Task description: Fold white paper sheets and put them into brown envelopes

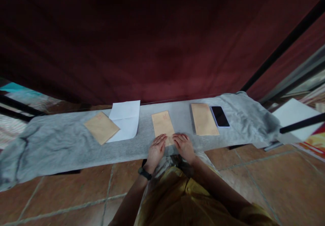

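A brown paper envelope [161,122] with a small red print near its far end lies in front of me on the cloth-covered bench. My left hand [156,149] is at the envelope's near left edge, its fingers closed together on the paper. On the near right edge, my right hand [184,147] has its fingers bent over the paper in the same way. Both hands cover parts of the envelope's near end, and the thumbs are hard to make out.
To the left, another brown envelope [102,128] overlaps a creased white sheet [126,119]. A third envelope [204,119] lies to the right beside a phone [220,116]. Grey cloth [66,141] covers the narrow bench. A dark red curtain [162,50] hangs behind; black bars stand at both sides.
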The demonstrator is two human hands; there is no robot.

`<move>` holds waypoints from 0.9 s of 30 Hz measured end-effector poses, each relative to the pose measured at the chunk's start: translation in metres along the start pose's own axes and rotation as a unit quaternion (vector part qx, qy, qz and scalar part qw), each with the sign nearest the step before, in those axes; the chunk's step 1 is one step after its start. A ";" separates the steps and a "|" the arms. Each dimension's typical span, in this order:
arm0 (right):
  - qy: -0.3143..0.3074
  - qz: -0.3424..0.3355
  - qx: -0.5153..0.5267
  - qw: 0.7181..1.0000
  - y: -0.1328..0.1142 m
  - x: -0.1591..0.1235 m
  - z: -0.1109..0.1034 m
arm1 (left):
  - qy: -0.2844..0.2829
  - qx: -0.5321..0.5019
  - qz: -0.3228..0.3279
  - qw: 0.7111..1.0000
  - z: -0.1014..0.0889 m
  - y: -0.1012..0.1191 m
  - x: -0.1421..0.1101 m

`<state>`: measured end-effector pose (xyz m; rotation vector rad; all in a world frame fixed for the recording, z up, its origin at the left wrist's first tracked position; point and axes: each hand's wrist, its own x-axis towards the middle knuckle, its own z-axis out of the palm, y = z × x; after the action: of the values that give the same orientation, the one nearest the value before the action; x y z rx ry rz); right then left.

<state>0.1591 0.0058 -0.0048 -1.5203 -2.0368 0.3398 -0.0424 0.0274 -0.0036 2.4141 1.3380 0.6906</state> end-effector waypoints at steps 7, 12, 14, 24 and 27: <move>-0.043 -0.090 -0.064 0.993 -0.019 -0.024 0.013 | 0.080 0.094 -0.085 0.989 0.016 0.009 -0.009; -0.050 -0.066 -0.092 0.992 -0.025 -0.028 0.021 | 0.094 0.093 -0.142 0.981 0.017 0.014 -0.011; -0.048 -0.059 -0.094 0.993 -0.027 -0.026 0.021 | 0.084 0.106 -0.145 0.980 0.017 0.015 -0.011; -0.109 -0.121 -0.106 0.981 0.003 0.032 0.016 | 0.051 0.162 -0.113 0.979 0.020 0.014 -0.012; -0.122 -0.113 -0.121 0.979 0.013 0.058 0.023 | 0.051 0.179 -0.105 0.977 0.021 0.012 -0.013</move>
<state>0.1451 0.0673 -0.0130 -1.4191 -2.4958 0.2007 -0.0282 0.0092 -0.0194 2.4736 1.8688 0.5616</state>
